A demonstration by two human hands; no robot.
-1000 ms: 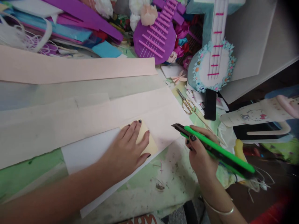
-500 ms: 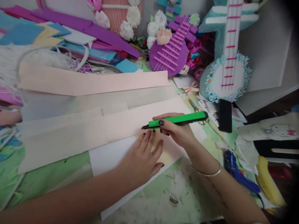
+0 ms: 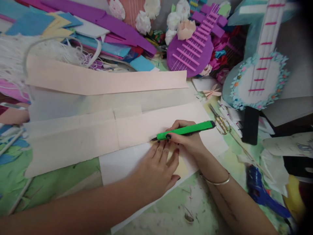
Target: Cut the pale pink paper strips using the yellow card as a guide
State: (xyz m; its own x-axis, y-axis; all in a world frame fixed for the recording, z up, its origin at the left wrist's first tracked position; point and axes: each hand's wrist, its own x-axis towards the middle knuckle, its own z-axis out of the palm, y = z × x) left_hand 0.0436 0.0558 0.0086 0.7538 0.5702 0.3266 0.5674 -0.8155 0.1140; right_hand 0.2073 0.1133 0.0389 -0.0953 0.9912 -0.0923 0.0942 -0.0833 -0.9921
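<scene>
My right hand [image 3: 187, 137] grips a green utility knife [image 3: 188, 129], its dark tip pointing left and resting at the lower edge of a pale pink paper strip [image 3: 97, 133]. Right below the tip, my left hand [image 3: 158, 169] lies with fingers spread, pressing on the papers. Under both hands is a white sheet [image 3: 119, 163], its lower edge slanting across the table. A translucent sheet [image 3: 102, 104] lies above the strip, with a folded pink paper band [image 3: 137, 81] along its top. Whether the blade has entered the paper I cannot make out.
Gold-handled scissors [image 3: 221, 122], a black phone-like slab [image 3: 250, 125] and a blue glue gun [image 3: 264, 192] lie to the right. Behind stand a purple paper lute [image 3: 192, 52] and a light-blue one [image 3: 259, 78]. Coloured paper sheets [image 3: 102, 23] and white cords [image 3: 49, 52] fill the back left.
The camera view has shifted, so most things sit further right in the picture. The knife tip has come down to the pink strip's lower edge, close to my left fingertips.
</scene>
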